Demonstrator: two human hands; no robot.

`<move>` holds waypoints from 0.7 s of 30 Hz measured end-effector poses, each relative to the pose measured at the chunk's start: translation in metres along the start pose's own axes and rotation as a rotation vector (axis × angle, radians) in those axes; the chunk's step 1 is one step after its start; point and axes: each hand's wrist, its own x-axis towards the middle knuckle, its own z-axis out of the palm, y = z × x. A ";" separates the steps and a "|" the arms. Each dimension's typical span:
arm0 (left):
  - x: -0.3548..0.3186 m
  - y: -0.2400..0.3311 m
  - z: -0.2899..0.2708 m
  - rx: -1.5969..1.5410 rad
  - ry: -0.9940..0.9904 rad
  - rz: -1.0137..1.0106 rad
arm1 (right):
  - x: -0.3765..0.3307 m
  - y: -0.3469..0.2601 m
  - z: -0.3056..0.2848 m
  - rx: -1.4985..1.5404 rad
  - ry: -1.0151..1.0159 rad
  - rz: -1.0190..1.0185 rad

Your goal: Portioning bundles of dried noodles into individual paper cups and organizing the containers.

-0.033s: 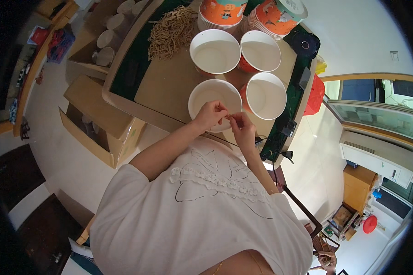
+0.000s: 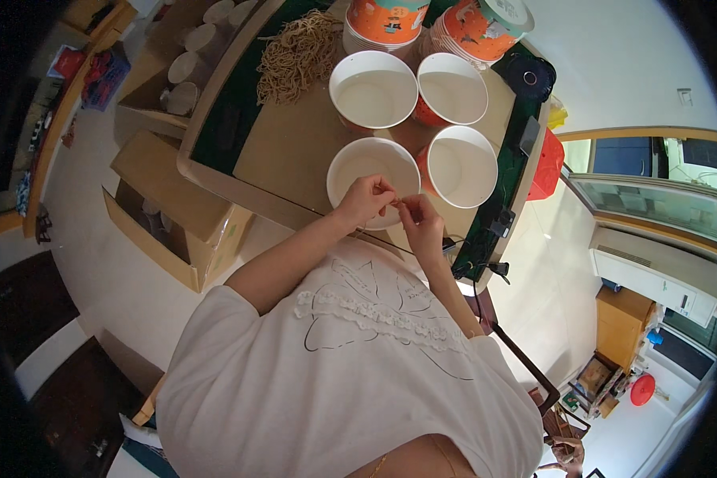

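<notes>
My left hand and my right hand meet fingertip to fingertip over the near rim of a white-lined paper tub. Both are closed in a pinch. Something small and tan shows between the fingertips, too small to name. Just to the right stands another open paper tub, orange outside. Two more open tubs, one at the left and one at the right, are behind these. At the far left of the table lies a heap of tan, string-like loops.
Stacked orange tubs and a second stack with a lid stand at the back. A dark round object, a phone-like slab and black cables line the right edge. Cardboard boxes sit on the floor at left.
</notes>
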 end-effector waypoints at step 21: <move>0.005 -0.008 -0.002 0.204 -0.130 0.045 | -0.004 -0.011 -0.006 -0.084 0.056 -0.128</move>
